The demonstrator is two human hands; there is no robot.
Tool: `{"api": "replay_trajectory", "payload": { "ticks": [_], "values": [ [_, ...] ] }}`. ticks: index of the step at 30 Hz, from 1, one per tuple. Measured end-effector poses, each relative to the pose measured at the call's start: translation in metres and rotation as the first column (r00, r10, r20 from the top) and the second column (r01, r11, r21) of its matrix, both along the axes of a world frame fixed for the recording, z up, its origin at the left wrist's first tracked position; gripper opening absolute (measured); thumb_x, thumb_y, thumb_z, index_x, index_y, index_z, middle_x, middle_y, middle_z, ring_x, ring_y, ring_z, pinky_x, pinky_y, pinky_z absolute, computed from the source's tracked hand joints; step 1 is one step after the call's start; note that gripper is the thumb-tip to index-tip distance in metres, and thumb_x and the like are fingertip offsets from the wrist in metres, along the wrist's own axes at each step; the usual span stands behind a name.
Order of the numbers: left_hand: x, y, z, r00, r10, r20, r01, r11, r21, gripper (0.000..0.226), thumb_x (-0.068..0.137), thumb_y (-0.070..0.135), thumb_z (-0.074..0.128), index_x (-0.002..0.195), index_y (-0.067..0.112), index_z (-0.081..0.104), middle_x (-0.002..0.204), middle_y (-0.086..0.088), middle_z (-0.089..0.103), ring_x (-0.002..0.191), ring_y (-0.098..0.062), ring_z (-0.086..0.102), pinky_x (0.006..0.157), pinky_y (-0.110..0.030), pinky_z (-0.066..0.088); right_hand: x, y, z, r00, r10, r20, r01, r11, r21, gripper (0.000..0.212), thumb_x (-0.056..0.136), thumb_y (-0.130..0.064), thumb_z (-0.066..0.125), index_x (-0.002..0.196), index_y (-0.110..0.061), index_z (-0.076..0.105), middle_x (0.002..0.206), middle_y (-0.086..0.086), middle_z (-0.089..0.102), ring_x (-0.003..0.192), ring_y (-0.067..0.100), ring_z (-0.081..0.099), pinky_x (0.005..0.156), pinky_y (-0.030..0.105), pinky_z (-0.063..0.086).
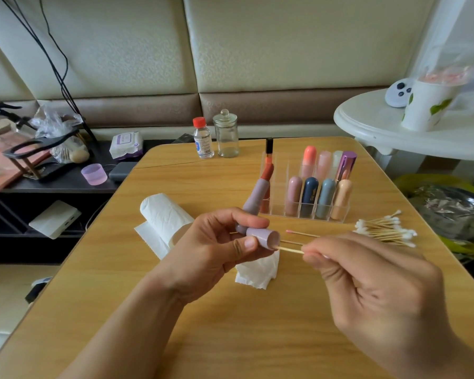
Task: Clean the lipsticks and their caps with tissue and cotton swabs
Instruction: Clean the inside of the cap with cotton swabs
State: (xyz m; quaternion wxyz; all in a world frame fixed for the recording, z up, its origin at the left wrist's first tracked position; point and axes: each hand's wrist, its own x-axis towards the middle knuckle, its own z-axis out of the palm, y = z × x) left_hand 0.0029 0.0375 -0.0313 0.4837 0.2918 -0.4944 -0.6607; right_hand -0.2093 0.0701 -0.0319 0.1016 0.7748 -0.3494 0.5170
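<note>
My left hand grips two things at once: an open mauve lipstick with its red bullet pointing up and away, and its mauve cap pinched between thumb and forefinger, mouth facing right. My right hand pinches a wooden cotton swab whose tip is inside the cap's mouth. A crumpled tissue lies under my left hand. A used swab with a pink tip rests on the table.
A clear organiser holds several capped lipsticks. A pile of cotton swabs lies to its right, a tissue roll to the left. A small liquid bottle and a glass jar stand at the table's far edge.
</note>
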Motion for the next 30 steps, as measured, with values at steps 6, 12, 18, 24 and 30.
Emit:
{"api": "replay_trajectory", "payload": {
  "ticks": [6, 12, 18, 24, 30],
  "values": [
    [0.005, -0.002, 0.000, 0.999, -0.029, -0.018, 0.028, 0.999, -0.042, 0.020, 0.072, 0.005, 0.074, 0.091, 0.011, 0.076, 0.092, -0.008, 0.073, 0.090, -0.022, 0.071, 0.085, -0.033, 0.056, 0.002, 0.000, -0.001, 0.995, 0.054, 0.083, -0.062, 0.994, 0.092, 0.020, 0.090, -0.015, 0.064, 0.081, -0.004, 0.078, 0.071, -0.001, 0.069, 0.067, 0.008, 0.059, 0.060, 0.017, 0.047],
    [0.000, 0.000, -0.001, 0.998, -0.061, -0.003, 0.061, 0.998, -0.006, 0.021, 0.073, 0.003, 0.068, 0.090, 0.011, 0.077, 0.091, -0.010, 0.074, 0.089, -0.022, 0.072, 0.082, -0.033, 0.057, -0.003, -0.004, 0.000, 0.995, -0.092, 0.025, 0.093, 0.995, -0.030, 0.013, 0.088, -0.007, 0.070, 0.079, 0.000, 0.078, 0.071, 0.007, 0.071, 0.065, 0.016, 0.062, 0.067, 0.020, 0.048],
    [-0.008, 0.003, -0.002, 0.997, -0.075, -0.035, 0.075, 0.997, 0.020, 0.020, 0.072, 0.002, 0.068, 0.090, 0.009, 0.077, 0.092, -0.011, 0.073, 0.087, -0.023, 0.072, 0.079, -0.031, 0.058, 0.006, 0.004, 0.001, 0.999, 0.014, 0.051, -0.008, 0.995, -0.100, 0.011, 0.085, -0.008, 0.071, 0.085, 0.001, 0.078, 0.076, 0.007, 0.073, 0.072, 0.012, 0.060, 0.070, 0.019, 0.049],
    [-0.003, 0.001, -0.002, 0.997, -0.053, -0.049, 0.053, 0.999, -0.007, 0.021, 0.072, 0.002, 0.070, 0.089, 0.010, 0.077, 0.092, -0.011, 0.073, 0.088, -0.023, 0.072, 0.080, -0.032, 0.057, 0.003, 0.002, 0.000, 0.995, 0.090, 0.046, -0.089, 0.996, -0.018, 0.013, 0.084, -0.005, 0.068, 0.076, -0.002, 0.078, 0.071, 0.006, 0.070, 0.065, 0.012, 0.057, 0.063, 0.020, 0.047],
    [-0.003, 0.001, -0.002, 0.994, -0.089, -0.064, 0.089, 0.996, -0.009, 0.020, 0.074, 0.003, 0.071, 0.092, 0.009, 0.076, 0.095, -0.012, 0.072, 0.089, -0.024, 0.072, 0.082, -0.033, 0.057, -0.006, -0.004, 0.000, 0.998, -0.056, -0.026, 0.052, 0.991, -0.126, 0.008, 0.079, 0.004, 0.074, 0.084, 0.000, 0.079, 0.077, 0.009, 0.073, 0.071, 0.016, 0.064, 0.071, 0.023, 0.051]
  ]
}}
